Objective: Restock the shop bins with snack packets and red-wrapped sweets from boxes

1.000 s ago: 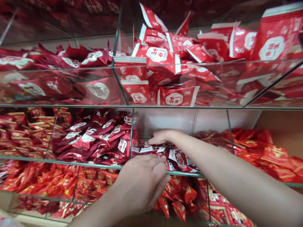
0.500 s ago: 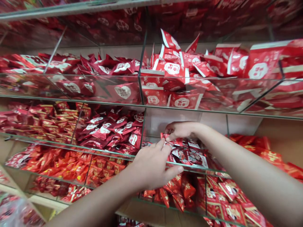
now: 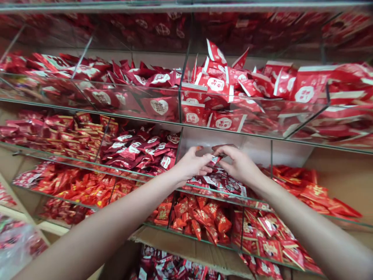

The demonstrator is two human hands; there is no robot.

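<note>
A small red-and-white wrapped packet [image 3: 215,160] is held between my two hands, above the shelf compartment at the middle right. My left hand [image 3: 194,163] reaches it from the left, with the fingertips closed at its edge. From the other side, the thumb and fingers of my right hand [image 3: 235,160] pinch it. Dark red packets with silver and white print [image 3: 225,182] lie in the compartment just below my hands, partly covered by them.
Clear dividers [image 3: 180,140] and a glass shelf edge [image 3: 140,177] bound the compartments. Red pouches [image 3: 217,83] fill the shelf above; orange-red packets [image 3: 201,216] lie below. An opened cardboard box [image 3: 189,249] with more packets stands at the bottom. Red bags [image 3: 314,190] lie at right.
Both hands have lifted from the packets in the compartment and now meet around one small packet. My left hand has moved up and turned. The view has shifted a little, showing more of the box.
</note>
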